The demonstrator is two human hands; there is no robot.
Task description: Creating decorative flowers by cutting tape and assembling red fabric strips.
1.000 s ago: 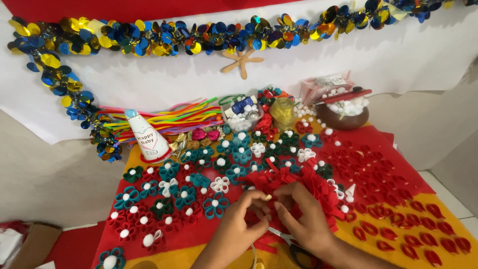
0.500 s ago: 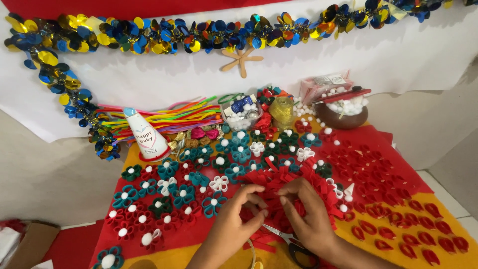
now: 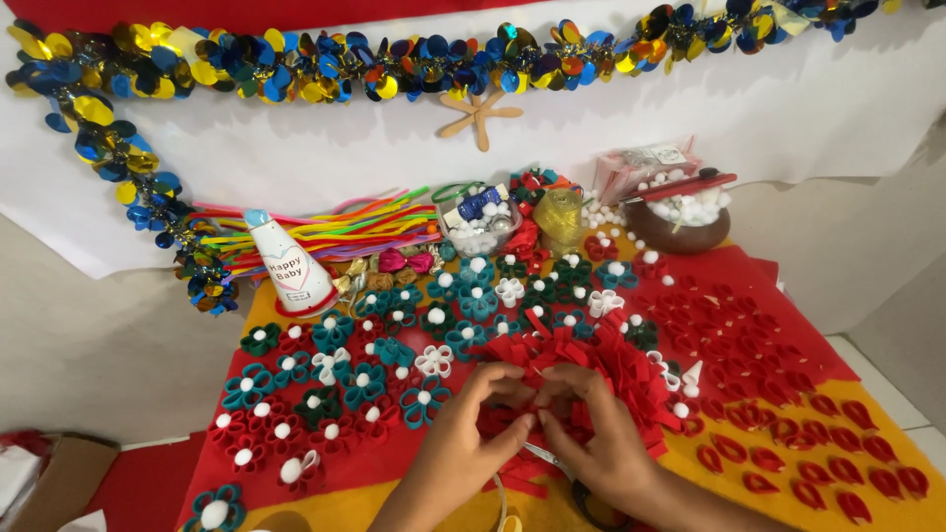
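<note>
Both hands meet over the red felt piece point(image 3: 581, 369) near the counter's front edge: left hand point(image 3: 463, 443) and right hand point(image 3: 601, 443), fingertips pinched on it, equally near.

A white sheet point(image 3: 808, 108) hangs across the back wall, with a garland of blue and gold sequin discs point(image 3: 325, 67) strung along its top and drooping down the left side. Below it shows a plain beige wall point(image 3: 89, 345). At the right lies pale tiled floor point(image 3: 892, 379). Light is soft and even.
</note>
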